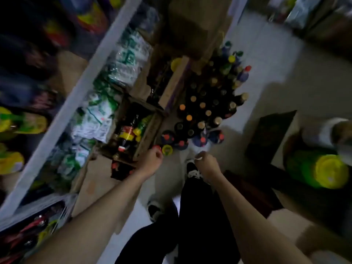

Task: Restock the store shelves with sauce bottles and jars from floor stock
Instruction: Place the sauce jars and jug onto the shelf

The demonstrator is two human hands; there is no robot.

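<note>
Dark sauce bottles [204,109] with orange, tan and red caps stand packed together on the pale floor. A cardboard box [150,128] to their left holds more bottles with red and yellow labels. My left hand [152,159] hangs curled just below a red-capped bottle [156,148] and a yellow-lidded jar [167,149], apparently holding nothing. My right hand [206,161] is closed loosely above my shoe, pinching something small and white at the fingertips. The white shelf edge [83,88] runs diagonally on the left. The whole view is blurred.
Green-and-white packets [106,103] fill the lower shelf on the left. A large green container with a yellow lid [322,168] sits in a box at the right. Dark flat boxes [270,134] lie on the floor. My legs and shoes [192,170] stand below the bottles.
</note>
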